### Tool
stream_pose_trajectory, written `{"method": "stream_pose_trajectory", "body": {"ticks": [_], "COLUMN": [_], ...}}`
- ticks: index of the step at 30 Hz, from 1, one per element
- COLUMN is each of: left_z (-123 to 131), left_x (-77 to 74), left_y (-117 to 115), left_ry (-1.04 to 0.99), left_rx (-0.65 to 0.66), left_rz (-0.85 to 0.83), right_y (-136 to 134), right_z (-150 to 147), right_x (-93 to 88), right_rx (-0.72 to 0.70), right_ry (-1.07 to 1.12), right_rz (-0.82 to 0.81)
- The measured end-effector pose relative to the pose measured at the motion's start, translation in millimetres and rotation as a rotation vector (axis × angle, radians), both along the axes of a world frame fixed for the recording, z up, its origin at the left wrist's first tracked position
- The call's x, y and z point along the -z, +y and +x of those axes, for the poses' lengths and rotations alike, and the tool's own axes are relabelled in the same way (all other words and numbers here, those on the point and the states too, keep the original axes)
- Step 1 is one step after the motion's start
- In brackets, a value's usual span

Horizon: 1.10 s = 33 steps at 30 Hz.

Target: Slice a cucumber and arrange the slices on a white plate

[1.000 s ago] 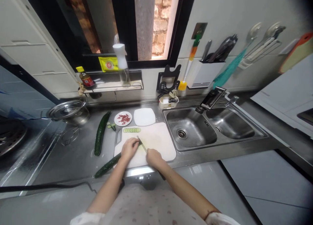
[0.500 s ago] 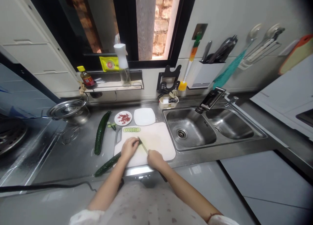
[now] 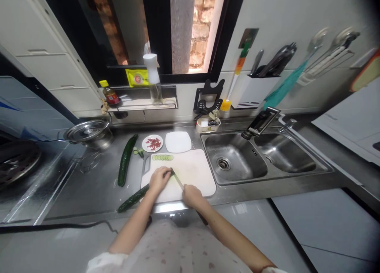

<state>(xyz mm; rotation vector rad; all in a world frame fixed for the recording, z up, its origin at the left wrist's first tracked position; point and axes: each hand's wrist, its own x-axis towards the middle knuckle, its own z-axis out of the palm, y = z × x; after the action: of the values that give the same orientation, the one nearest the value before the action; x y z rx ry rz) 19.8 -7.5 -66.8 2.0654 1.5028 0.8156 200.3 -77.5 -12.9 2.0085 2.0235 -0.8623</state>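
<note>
The right hand [image 3: 192, 195] was closed around the handle of a knife [image 3: 177, 179]. The thin blade pointed away from the person, up and to the left, and its tip sat right beside the left hand [image 3: 159, 179]. The left hand was curled over one end of a long cucumber [image 3: 132, 199] and pressed it down on the white cutting board [image 3: 192, 168]. The other end of that cucumber stuck out past the near left corner of the board, over the shiny metal table [image 3: 89, 189].

At the far edge of the board lay a little row of round cucumber slices [image 3: 162, 157]. Left of the board, a second whole cucumber [image 3: 125, 159] lay on the table. Just past the board sat a small plate with chopped red bits [image 3: 152, 143] and a bare white plate [image 3: 178, 141] next to it. A steel sink [image 3: 237, 162] was to the right of the board.
</note>
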Motion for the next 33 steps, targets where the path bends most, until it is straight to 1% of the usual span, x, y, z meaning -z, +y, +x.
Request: {"method": "stream_pose_trajectory", "body": {"ticks": [7, 14, 20, 24, 28, 31, 33], "left_z": [0, 0, -3, -6, -7, -7, -5], "left_x": [1.1, -1.5, -2.1, -5.0, -6.8, -8.9, -12.4], "left_y": [0, 1, 7, 8, 9, 13, 16], "left_ry": [0.005, 0.022, 0.04, 0.042, -0.035, -0.156, -0.233], "left_rx": [-0.006, 0.02, 0.041, 0.041, -0.028, -0.116, -0.152], "left_rz": [0.003, 0.021, -0.029, -0.06, -0.058, -0.075, -0.094], "right_y": [-5, -11, -14, -12, -6, -3, -3], "right_z": [1, 10, 22, 29, 35, 39, 41], "right_x": [-8.8, -13.5, -18.6, -21.8, -26.5, -30.7, -32.6], "right_rx": [0.012, 0.023, 0.0, 0.009, 0.046, 0.07, 0.069], "right_ry": [-0.002, 0.004, -0.025, -0.102, -0.178, -0.206, -0.217], "right_rz": [-0.027, -0.054, 0.005, 0.037, 0.085, 0.134, 0.176]}}
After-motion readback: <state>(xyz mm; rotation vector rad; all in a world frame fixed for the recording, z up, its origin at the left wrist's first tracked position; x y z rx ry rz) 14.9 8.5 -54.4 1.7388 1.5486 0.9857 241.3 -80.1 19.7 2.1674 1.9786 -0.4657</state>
